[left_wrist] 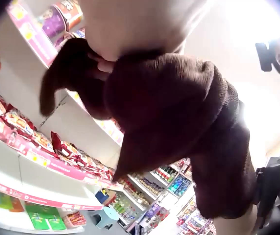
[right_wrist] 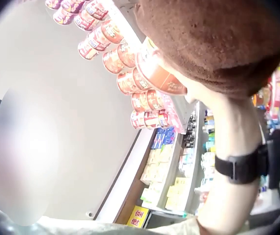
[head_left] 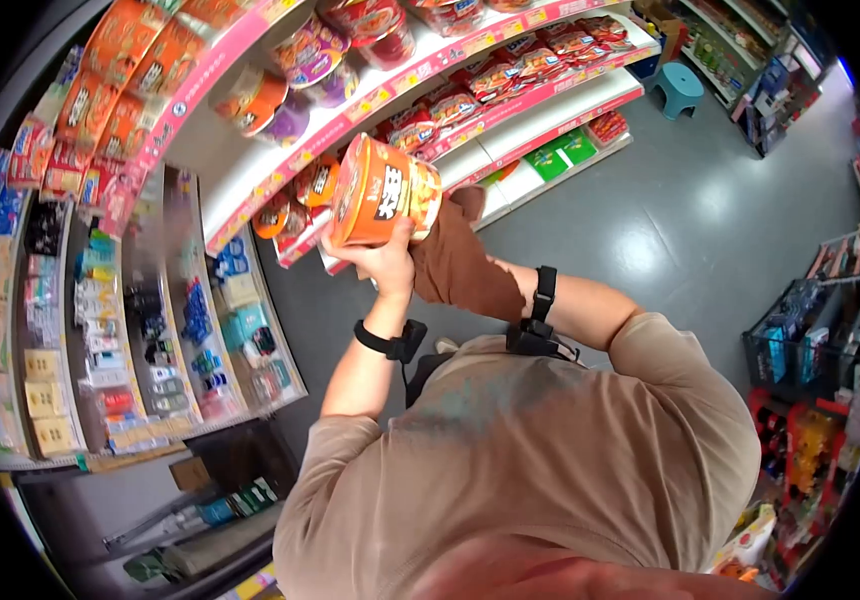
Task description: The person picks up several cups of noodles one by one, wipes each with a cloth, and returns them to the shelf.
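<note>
An orange instant noodle tub is held tilted in my left hand, in front of the shelf. My thumb lies along its near side. A brown cloth covers my right hand, close beside the tub's right side. In the left wrist view the cloth hangs in folds with a loose corner, and fingertips peek out between its folds. The rest of the right hand is hidden beneath it. From the right wrist, the tub shows partly behind the cloth.
Shelves ahead carry noodle cups and red snack packs. More orange tubs are stacked at the upper left. A side shelf holds toiletries. A blue stool stands on the grey floor; a black basket is at right.
</note>
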Available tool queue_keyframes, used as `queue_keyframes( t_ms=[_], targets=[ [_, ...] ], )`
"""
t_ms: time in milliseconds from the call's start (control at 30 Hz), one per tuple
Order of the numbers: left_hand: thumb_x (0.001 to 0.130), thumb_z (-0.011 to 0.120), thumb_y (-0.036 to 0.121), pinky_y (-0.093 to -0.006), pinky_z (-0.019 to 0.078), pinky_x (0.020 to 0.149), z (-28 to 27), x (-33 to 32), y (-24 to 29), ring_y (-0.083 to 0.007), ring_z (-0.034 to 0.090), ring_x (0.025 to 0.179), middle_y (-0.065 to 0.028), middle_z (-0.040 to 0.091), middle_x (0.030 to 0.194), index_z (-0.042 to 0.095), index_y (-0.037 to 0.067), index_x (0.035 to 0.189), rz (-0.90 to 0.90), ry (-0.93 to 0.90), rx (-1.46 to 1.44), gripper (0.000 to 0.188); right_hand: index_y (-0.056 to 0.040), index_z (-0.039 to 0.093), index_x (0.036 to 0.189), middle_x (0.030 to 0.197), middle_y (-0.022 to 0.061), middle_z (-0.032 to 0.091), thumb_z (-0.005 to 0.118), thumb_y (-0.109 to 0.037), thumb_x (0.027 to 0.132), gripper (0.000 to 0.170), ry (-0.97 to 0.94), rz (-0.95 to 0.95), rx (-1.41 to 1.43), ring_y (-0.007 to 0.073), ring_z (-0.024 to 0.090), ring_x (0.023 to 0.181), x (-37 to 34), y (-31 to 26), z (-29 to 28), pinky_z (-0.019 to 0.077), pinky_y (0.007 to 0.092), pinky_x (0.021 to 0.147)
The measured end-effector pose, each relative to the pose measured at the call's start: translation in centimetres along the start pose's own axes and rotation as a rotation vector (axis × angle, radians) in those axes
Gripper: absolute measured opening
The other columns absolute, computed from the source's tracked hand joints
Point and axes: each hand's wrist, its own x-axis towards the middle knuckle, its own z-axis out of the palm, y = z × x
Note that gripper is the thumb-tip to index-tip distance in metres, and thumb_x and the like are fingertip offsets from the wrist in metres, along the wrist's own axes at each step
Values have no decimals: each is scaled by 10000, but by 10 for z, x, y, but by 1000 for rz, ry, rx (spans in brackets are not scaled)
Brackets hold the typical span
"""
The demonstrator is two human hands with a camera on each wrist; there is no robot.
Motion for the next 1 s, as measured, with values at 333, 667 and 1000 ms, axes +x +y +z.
queue_keyframes(
  t_ms=[333, 667, 1000],
  targets=[
    [736, 887, 93, -475, 379, 1137, -36, -6, 8, -283, 409, 1334, -195, 361, 1374, 148, 97, 1386, 50, 49, 39, 985, -96, 400, 1497, 1472, 112, 506, 368, -540, 1044, 635, 49, 128, -59, 246, 533, 1308, -19, 27, 56, 443, 378, 1106],
    [636, 976, 145, -440, 442, 1109, -119, -40, 34, -292, 471, 1328, -193, 346, 1423, 127, 145, 1363, 239, -122, 22, 1118, -27, 534, 1329, 1298, 162, 573, 854, -300, 694, 762, -301, -343, -1578, 302, 567, 1172, -7, 52, 98, 466, 388, 993],
    [628, 981, 337, -409, 446, 1046, -254, -63, 81, -275, 482, 1242, -168, 357, 1345, 231, 85, 1350, 181, -55, 289, 1070, -92, 478, 1397, 1313, 78, 611, 459, -386, 1064, 445, 567, 4, -720, 190, 628, 1148, -56, 204, 141, 527, 339, 973]
  ],
)
